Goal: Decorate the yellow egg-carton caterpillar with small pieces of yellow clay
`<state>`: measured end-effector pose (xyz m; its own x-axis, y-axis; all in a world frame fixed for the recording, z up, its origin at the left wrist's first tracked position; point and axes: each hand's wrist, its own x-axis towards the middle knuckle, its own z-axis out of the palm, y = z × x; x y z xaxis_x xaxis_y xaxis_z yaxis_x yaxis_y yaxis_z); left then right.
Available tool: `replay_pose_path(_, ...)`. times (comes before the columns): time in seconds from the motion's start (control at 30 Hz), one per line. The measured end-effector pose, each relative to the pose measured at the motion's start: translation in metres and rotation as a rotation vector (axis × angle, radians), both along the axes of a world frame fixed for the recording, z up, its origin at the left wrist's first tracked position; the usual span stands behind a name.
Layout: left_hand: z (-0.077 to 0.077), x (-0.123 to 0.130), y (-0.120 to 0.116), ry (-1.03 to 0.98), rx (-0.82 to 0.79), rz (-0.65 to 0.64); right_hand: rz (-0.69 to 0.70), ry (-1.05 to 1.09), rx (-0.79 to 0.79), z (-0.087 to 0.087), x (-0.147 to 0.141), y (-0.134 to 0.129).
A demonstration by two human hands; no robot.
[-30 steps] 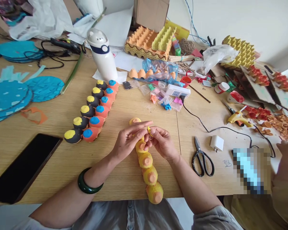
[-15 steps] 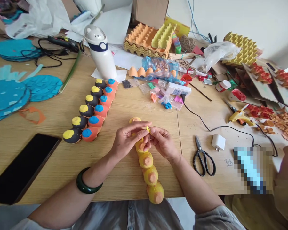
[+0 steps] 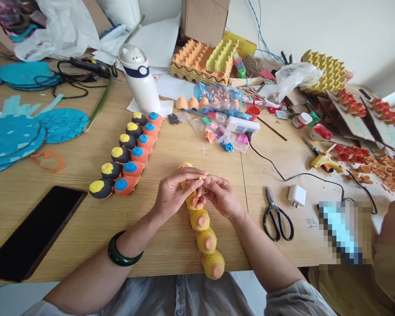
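Head view, and from my remote seat I see the person's two bare hands closed narrowly together over the top end of a yellow-painted egg-carton strip (image 3: 200, 224). The left hand (image 3: 177, 192), with a green bangle (image 3: 120, 250) on its wrist, curls over the strip, while the right hand (image 3: 222, 196) pinches a small yellow scrap (image 3: 201, 178) against it. The strip lies on a wooden table (image 3: 69, 206), its orange-tipped cups running toward the person. Left of the strip lie a painted strip of orange and black egg-carton cups (image 3: 128, 153) and a black phone (image 3: 34, 232); right of it are black-handled scissors (image 3: 276, 219) and a white charger (image 3: 296, 195). Beyond the strip, a clear plastic bag (image 3: 217, 96) holds orange and blue bits, though I cannot make out all its contents. Farther beyond, a yellow egg tray (image 3: 220, 56) sits inside a larger orange egg tray (image 3: 187, 57), and a small red cup (image 3: 253, 112) stands right of the bag; I cannot see into the cup. A white bottle (image 3: 138, 79) stands left of the bag.
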<state>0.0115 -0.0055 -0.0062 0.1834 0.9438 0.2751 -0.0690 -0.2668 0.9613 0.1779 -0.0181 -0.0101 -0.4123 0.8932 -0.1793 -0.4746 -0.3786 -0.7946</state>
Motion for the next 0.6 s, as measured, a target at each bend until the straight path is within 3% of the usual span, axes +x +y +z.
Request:
replay_pose_path(0.1, -0.0014, -0.0004, 0.0002, -0.016, 0.012, 0.013, 0.007, 0.011, 0.008, 0.0001, -0.0001, 0.0003)
replay_pose_path(0.27, -0.0011, -0.0033, -0.0013, -0.014, -0.109, -0.061, -0.013, 0.013, 0.001, -0.0011, 0.0015, 0.0010)
replay_pose_path(0.5, -0.0011, -0.0031, 0.0023, -0.003, 0.034, -0.016, -0.007, -0.005, 0.028, -0.0018, 0.0021, 0.0013)
replay_pose_path(0.6, 0.0010, -0.0032, 0.0026, -0.002, 0.013, -0.042, -0.016, 0.012, 0.011, 0.0009, 0.0009, 0.0015)
